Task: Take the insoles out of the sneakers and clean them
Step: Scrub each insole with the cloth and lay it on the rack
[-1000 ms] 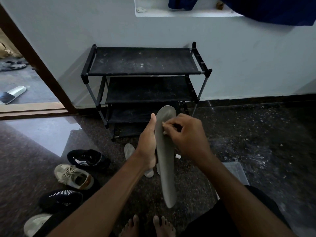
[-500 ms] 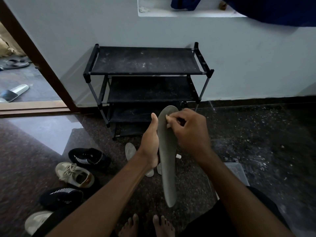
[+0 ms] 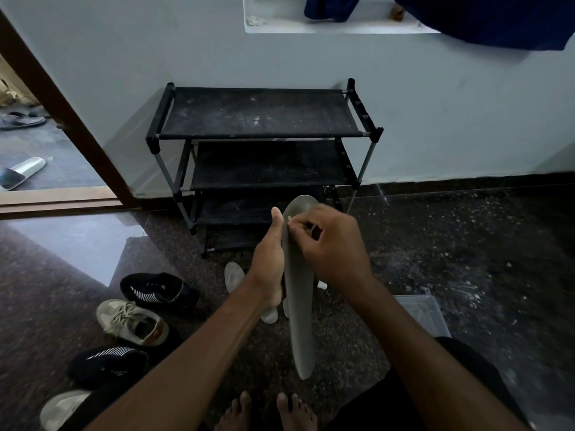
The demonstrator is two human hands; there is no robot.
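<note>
A long grey insole stands almost upright in front of me, toe end up. My left hand holds it along its left edge, thumb raised beside the toe. My right hand is curled over the upper part of the insole, fingertips pinching something small and pale against it; what it is I cannot tell. Another pale insole lies on the floor behind my left wrist. Black sneakers and beige sneakers lie at the lower left.
A black three-shelf shoe rack stands against the wall ahead. A clear plastic box sits on the floor by my right forearm. An open doorway with sandals lies at the left. My bare feet are at the bottom.
My right hand has slid a little up the insole toward its toe end. The left hand and the insole stay almost where they were.
</note>
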